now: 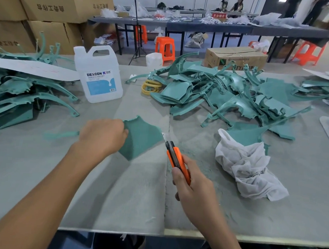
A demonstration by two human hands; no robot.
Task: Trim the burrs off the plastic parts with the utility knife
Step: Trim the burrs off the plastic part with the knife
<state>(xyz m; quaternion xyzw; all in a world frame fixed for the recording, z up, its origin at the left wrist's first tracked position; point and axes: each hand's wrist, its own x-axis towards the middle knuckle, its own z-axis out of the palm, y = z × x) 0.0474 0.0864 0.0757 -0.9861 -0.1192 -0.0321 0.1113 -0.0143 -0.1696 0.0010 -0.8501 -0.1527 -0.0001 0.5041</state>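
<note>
While the left-hand grip point(102, 135) pinches the teal plastic part point(141, 138) by its left edge over the bench point(116, 189), the right-hand grip point(192, 186) is wrapped round the orange utility knife point(175, 154), blade out, right at the part's right edge. Just right of the knife grip sits a crumpled white cloth point(248, 167), with teal dust between them. Beyond that grip there's a big heap of teal parts point(229, 97) and some yellow rings point(150, 86). A second heap point(16, 90) is left of the other grip. Beyond the left-hand grip stands a capped DEXCON jug point(99, 75); can't tell how full it is. The held part is blurry, and the fingers under it are hidden.
</note>
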